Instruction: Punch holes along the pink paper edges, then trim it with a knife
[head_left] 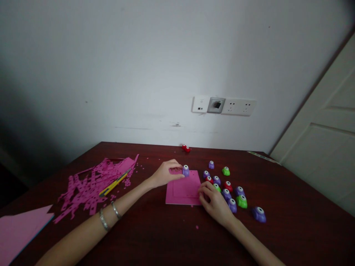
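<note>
A pink paper square (184,190) lies flat on the dark wooden table (291,221). My left hand (165,173) is closed around a small purple paper punch (185,170) standing at the square's far edge. My right hand (215,203) rests on the square's right edge, fingers curled and pinching the paper. Just right of it sits a cluster of several small punches, purple (259,214), green (242,201) and red (227,186).
A heap of pink paper scraps (91,184) with a yellow utility knife (115,183) on it lies at the left. Another pink sheet (19,231) sits at the near left corner. A red punch (185,148) stands by the wall under the sockets (223,105). A door (324,140) is at right.
</note>
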The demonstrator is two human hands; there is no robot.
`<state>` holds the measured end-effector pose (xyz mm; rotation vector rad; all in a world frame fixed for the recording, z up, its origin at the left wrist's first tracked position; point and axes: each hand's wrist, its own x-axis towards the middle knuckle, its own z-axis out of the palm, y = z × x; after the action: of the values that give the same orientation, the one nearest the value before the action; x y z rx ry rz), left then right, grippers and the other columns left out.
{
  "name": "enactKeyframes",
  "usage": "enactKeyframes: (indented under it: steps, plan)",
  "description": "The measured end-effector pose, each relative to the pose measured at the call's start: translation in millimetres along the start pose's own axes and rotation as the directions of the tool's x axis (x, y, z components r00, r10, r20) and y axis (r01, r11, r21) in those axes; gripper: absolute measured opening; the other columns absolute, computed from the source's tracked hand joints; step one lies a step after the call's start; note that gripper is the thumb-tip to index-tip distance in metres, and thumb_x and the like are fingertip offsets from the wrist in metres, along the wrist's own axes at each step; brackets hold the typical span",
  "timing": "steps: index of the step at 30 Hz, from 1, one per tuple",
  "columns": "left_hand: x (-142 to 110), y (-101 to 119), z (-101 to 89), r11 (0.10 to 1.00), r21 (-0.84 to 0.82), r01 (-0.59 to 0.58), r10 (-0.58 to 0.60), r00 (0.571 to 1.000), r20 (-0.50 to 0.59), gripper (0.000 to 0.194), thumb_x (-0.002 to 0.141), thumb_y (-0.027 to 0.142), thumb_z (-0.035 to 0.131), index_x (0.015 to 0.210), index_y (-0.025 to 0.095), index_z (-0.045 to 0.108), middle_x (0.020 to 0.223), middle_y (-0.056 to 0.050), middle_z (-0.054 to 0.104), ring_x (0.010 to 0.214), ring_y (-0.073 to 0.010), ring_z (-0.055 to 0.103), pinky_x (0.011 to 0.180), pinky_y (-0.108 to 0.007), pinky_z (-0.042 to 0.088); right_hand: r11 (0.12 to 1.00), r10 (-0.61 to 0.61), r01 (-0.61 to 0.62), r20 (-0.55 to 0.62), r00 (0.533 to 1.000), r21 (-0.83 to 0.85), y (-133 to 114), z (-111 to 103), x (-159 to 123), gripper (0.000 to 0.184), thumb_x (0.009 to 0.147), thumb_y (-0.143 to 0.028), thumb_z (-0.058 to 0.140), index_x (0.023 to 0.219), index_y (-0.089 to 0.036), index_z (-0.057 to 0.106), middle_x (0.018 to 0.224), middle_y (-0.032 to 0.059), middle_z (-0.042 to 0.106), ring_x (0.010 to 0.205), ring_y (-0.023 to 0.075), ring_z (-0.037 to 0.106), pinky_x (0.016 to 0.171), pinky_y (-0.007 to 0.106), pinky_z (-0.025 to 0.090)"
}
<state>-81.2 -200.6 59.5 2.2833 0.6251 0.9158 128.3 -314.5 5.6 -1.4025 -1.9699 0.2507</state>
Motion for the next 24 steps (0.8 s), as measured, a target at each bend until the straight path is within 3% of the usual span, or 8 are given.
enactKeyframes:
  steps: [7,10,15,19,24]
  plan:
    - [-8.2,-8.1,12.8,0.999,-0.039,0.017,-0.017,1.0,0.012,0.034,0.068,0.037,0.069,0.095,0.016,0.066,0.084,-0.003,0.058,0.074,-0.0124,0.054,0.069,-0.027,0.044,0.992,0.121,-0.117,-0.136,0.983,0.039,2.0,-1.1,7.5,0.021,0.084,-0.029,0.047,0.076,-0.017,0.062,0.075,0.0042,0.059,0.057,0.0134,0.051,0.058,0.027,0.043]
    - [-9.0,-6.6,15.5,0.999,-0.038,0.022,-0.022,1.0,0.002,0.033,0.068,0.035,0.07,0.095,0.016,0.066,0.083,-0.003,0.058,0.074,-0.0129,0.054,0.069,-0.027,0.044,0.988,0.152,-0.151,-0.136,0.979,0.021,-13.8,-7.1,14.9,0.025,0.084,-0.033,0.048,0.075,-0.017,0.066,0.064,0.0031,0.061,0.055,0.0142,0.052,0.055,0.026,0.041]
    - [-10.4,-5.4,19.6,0.999,-0.052,-0.01,0.009,1.0,-0.01,0.03,0.069,0.032,0.069,0.095,0.017,0.066,0.084,-0.004,0.059,0.076,-0.0134,0.055,0.07,-0.027,0.045,0.975,0.221,-0.223,-0.12,0.968,-0.003,-42.1,-15.6,26.8,0.03,0.079,-0.042,0.053,0.08,-0.017,0.069,0.069,0.0054,0.067,0.057,0.016,0.057,0.054,0.026,0.04]
    - [-10.7,-2.2,21.8,0.998,-0.063,0.004,-0.005,1.0,-0.021,0.028,0.069,0.032,0.069,0.093,0.017,0.067,0.081,-0.004,0.058,0.073,-0.0129,0.055,0.067,-0.026,0.045,0.97,0.234,-0.239,-0.098,0.967,-0.038,-47.9,-14.4,34.4,0.034,0.078,-0.046,0.054,0.077,-0.016,0.07,0.064,0.005,0.067,0.054,0.0162,0.057,0.05,0.025,0.038]
    - [-11.2,0.4,22.3,0.998,-0.054,-0.013,0.01,0.999,-0.054,0.027,0.07,0.031,0.068,0.093,0.016,0.067,0.081,-0.004,0.059,0.073,-0.0127,0.054,0.066,-0.026,0.045,0.962,0.236,-0.246,-0.087,0.968,-0.119,-53.4,-14.8,44.1,0.037,0.079,-0.044,0.051,0.059,-0.017,0.066,0.051,0.0019,0.061,0.046,0.0129,0.051,0.045,0.023,0.03]
